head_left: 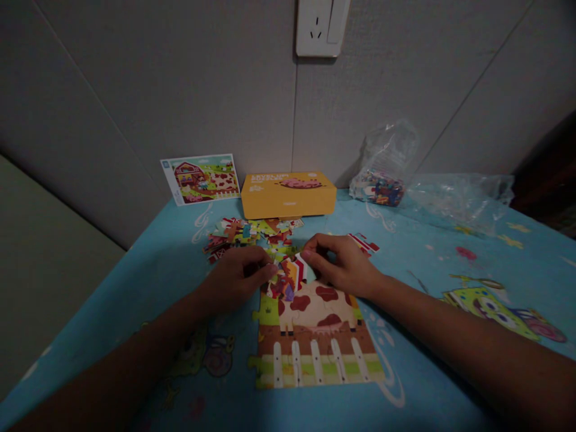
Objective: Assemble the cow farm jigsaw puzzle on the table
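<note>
A partly joined farm jigsaw (310,336) with a spotted cow and a white fence lies on the blue cartoon tablecloth (432,288). My left hand (236,276) is closed, fingertips pinching at the jigsaw's upper left edge. Opposite it, my right hand (344,264) is closed on a puzzle piece (302,268) with red and white stripes, held against the top of the jigsaw. Loose puzzle pieces (247,234) lie in a heap just beyond my hands.
A yellow puzzle box (288,193) stands against the wall, with a picture card (201,177) of the farm scene leaning to its left. Clear plastic bags (387,174) with small coloured bits sit at the back right. A wall socket (320,27) is above.
</note>
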`<action>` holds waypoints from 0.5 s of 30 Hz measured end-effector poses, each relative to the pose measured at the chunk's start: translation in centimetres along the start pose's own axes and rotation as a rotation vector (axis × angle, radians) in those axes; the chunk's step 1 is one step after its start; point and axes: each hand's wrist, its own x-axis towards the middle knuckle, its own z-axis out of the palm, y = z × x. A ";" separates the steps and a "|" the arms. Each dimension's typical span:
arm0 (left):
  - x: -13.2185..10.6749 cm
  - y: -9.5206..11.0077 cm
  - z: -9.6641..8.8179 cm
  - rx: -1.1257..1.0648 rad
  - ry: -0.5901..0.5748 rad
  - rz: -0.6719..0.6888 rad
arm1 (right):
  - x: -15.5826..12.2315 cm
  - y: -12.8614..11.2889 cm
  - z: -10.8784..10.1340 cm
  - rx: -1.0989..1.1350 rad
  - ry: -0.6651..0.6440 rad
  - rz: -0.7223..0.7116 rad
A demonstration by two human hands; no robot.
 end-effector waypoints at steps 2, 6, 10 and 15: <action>0.0 0.1 0.0 0.013 0.001 0.014 | 0.0 -0.1 0.0 0.004 -0.001 0.013; 0.0 0.2 -0.2 0.012 -0.013 0.019 | 0.0 -0.3 -0.1 0.011 0.000 0.017; 0.0 0.3 -0.2 0.014 -0.028 0.028 | 0.1 -0.3 -0.1 0.020 0.000 0.020; -0.1 0.4 -0.2 0.020 -0.038 0.036 | 0.1 0.0 0.0 0.020 0.010 0.023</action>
